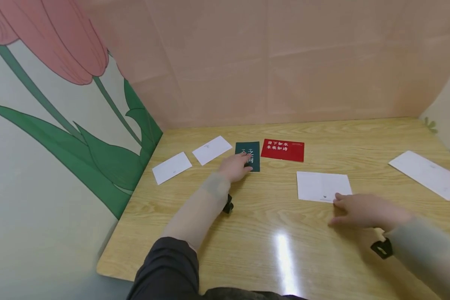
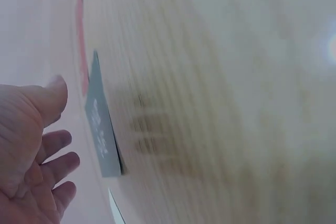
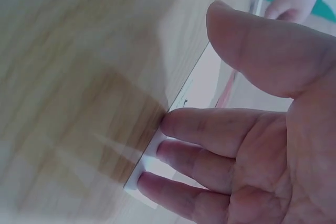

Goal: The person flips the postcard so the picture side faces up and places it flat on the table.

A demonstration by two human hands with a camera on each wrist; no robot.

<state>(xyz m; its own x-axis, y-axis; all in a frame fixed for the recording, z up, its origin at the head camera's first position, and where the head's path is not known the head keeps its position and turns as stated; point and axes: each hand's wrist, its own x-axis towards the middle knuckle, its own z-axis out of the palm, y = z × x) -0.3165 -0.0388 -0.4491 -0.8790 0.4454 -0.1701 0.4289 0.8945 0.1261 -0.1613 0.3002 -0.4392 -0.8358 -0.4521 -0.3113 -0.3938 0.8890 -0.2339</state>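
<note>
My left hand point(image 1: 234, 167) is over a dark green card point(image 1: 255, 166) with white characters, covering part of its left side in the head view. In the left wrist view a gap shows between its loosely bent fingers and the green card point(image 2: 102, 129). My right hand point(image 1: 363, 210) is at the lower right corner of a white card point(image 1: 320, 185) with a small dark mark. In the right wrist view its fingertips lie on the edge of this card point(image 3: 202, 80), the thumb held apart. A red card point(image 1: 283, 150) with white writing lies right of the green one.
Two white cards point(image 1: 172, 168) point(image 1: 212, 150) lie at the left of the wooden table point(image 1: 255, 237). Another white card point(image 1: 429, 175) lies at the far right. A pink sheet point(image 1: 247, 62) rises behind the table, and a tulip-painted wall point(image 1: 41, 166) borders its left side.
</note>
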